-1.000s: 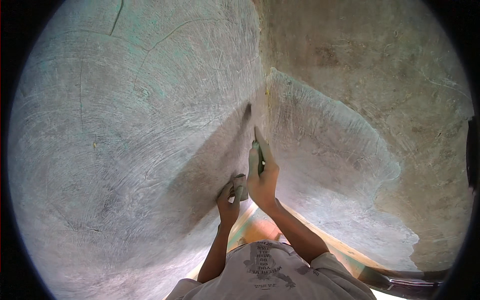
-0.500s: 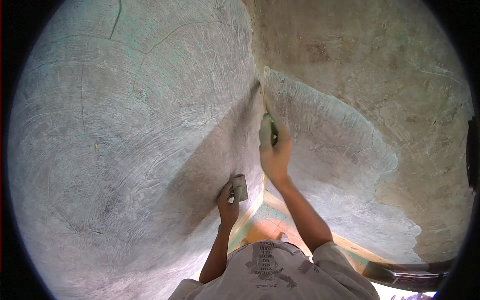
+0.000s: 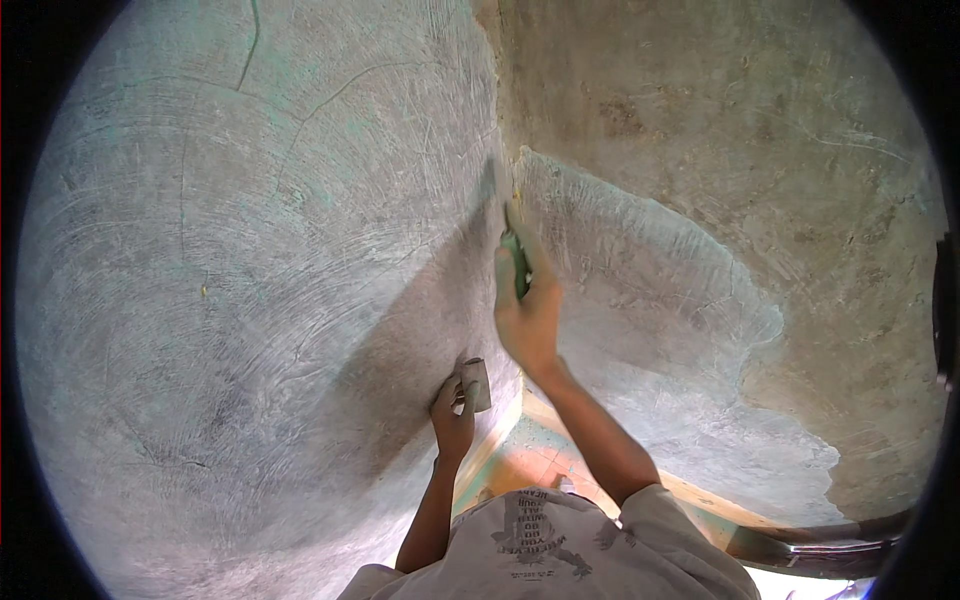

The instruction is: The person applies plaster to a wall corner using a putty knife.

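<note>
My right hand (image 3: 532, 315) is closed around the green handle of a scraper-like hand tool (image 3: 515, 262). Its thin dark tip points up into the corner between two walls; the blade appears edge-on, so its shape is unclear. Lower down and to the left, my left hand (image 3: 452, 412) grips a small grey curved piece (image 3: 477, 385), like a rolled sheet or short tube, close to the left wall. The left wall (image 3: 250, 250) is grey with swirling scratches, cracks and green traces. A pale grey patch (image 3: 640, 260) with a ragged edge covers part of the brownish right wall (image 3: 720, 100).
Below the hands, a yellowish skirting (image 3: 690, 495) runs along the foot of the right wall beside an orange and green floor (image 3: 545, 455). A dark shiny curved object (image 3: 830, 552) lies at the lower right. Another dark thing (image 3: 944, 310) stands at the right rim.
My right hand has shifted slightly left and down with the green-handled tool, whose tip now shows more clearly. My left hand sits slightly lower, still holding the grey piece. The view has shifted slightly.
</note>
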Demonstrator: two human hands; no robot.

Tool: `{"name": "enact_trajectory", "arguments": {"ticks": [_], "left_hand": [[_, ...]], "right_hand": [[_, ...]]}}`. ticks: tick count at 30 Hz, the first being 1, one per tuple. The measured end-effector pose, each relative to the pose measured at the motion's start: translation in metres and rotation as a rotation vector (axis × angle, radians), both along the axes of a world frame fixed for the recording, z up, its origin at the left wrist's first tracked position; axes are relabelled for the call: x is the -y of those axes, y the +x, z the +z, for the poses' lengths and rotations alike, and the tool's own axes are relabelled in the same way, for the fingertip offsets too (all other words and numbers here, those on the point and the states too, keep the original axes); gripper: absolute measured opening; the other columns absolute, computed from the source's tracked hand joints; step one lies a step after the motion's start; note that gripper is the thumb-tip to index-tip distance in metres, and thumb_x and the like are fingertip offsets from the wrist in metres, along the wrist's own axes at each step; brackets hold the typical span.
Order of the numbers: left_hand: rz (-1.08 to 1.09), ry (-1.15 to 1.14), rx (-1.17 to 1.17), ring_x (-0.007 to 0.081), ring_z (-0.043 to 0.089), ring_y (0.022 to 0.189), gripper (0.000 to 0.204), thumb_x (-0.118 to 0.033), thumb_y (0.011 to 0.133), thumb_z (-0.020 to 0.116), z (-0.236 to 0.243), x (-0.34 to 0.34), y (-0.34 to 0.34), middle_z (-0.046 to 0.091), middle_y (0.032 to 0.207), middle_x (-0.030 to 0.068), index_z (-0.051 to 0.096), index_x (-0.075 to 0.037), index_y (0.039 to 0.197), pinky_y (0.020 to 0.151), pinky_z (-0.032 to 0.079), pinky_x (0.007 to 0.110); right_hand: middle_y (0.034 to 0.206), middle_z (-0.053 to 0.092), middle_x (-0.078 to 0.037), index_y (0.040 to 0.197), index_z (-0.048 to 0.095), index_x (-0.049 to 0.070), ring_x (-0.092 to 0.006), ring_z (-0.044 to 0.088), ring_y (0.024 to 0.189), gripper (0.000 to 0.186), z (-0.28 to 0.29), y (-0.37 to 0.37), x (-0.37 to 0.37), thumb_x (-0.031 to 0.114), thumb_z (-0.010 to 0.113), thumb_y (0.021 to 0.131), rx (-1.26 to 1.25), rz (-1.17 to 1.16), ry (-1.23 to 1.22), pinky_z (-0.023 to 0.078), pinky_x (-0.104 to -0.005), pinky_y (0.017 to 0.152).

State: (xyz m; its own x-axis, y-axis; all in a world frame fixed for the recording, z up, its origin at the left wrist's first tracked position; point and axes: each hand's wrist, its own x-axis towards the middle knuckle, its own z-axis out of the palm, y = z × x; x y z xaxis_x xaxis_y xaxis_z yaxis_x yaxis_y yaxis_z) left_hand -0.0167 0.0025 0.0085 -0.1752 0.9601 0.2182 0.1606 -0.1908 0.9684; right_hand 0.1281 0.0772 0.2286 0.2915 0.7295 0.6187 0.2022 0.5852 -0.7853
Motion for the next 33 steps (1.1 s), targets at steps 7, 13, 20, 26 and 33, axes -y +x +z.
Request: {"name": "enact_trajectory", "arguments": {"ticks": [7, 13, 20, 26, 33], "left_hand": [[-0.026, -0.009, -0.019, 0.0125, 0.064, 0.098, 0.029, -0.01, 0.101, 0.067, -0.005, 0.001, -0.004, 0.07, 0.113, 0.0072, 0.063, 0.001, 0.127, 0.086, 0.052, 0.031], [0.004, 0.037, -0.018, 0.0115, 0.063, 0.095, 0.028, -0.014, 0.1, 0.069, 0.005, 0.003, 0.001, 0.07, 0.106, 0.005, 0.065, 0.001, 0.123, 0.084, 0.051, 0.03], [0.017, -0.011, 0.03, 0.0113, 0.063, 0.095, 0.025, -0.015, 0.1, 0.069, 0.002, 0.005, -0.005, 0.071, 0.106, 0.0048, 0.066, 0.001, 0.12, 0.084, 0.05, 0.029], [0.002, 0.03, 0.009, 0.0114, 0.064, 0.094, 0.024, -0.014, 0.101, 0.069, 0.008, 0.001, -0.001, 0.071, 0.106, 0.005, 0.066, 0.0, 0.119, 0.083, 0.051, 0.029], [0.053, 0.055, -0.023, 0.0169, 0.07, 0.091, 0.024, -0.014, 0.1, 0.07, -0.002, 0.003, -0.005, 0.073, 0.101, 0.01, 0.068, 0.002, 0.117, 0.081, 0.055, 0.032]], "right_hand": [[0.098, 0.065, -0.002, 0.146, 0.057, 0.002, -0.0075, 0.051, 0.081, 0.042, 0.014, 0.0, 0.007, 0.015, 0.057, 0.107, -0.049, 0.065, -0.092, 0.044, -0.0239, 0.072], [0.093, 0.062, 0.002, 0.145, 0.059, 0.004, -0.007, 0.05, 0.078, 0.041, -0.009, 0.014, -0.004, 0.02, 0.059, 0.107, -0.005, 0.04, 0.075, 0.043, -0.023, 0.069], [0.074, 0.046, 0.009, 0.142, 0.061, 0.007, -0.0001, 0.032, 0.056, 0.039, -0.026, 0.048, 0.025, 0.023, 0.061, 0.106, -0.425, 0.18, -0.195, 0.023, -0.0209, 0.045], [0.07, 0.039, 0.01, 0.143, 0.059, 0.004, -0.0008, 0.029, 0.055, 0.041, 0.008, 0.042, -0.008, 0.025, 0.059, 0.107, -0.479, 0.369, -0.231, 0.021, -0.0218, 0.045], [0.07, 0.039, 0.01, 0.142, 0.059, 0.006, -0.0004, 0.029, 0.055, 0.041, -0.011, 0.048, 0.014, 0.027, 0.059, 0.107, -0.482, 0.356, -0.189, 0.02, -0.0214, 0.045]]}}
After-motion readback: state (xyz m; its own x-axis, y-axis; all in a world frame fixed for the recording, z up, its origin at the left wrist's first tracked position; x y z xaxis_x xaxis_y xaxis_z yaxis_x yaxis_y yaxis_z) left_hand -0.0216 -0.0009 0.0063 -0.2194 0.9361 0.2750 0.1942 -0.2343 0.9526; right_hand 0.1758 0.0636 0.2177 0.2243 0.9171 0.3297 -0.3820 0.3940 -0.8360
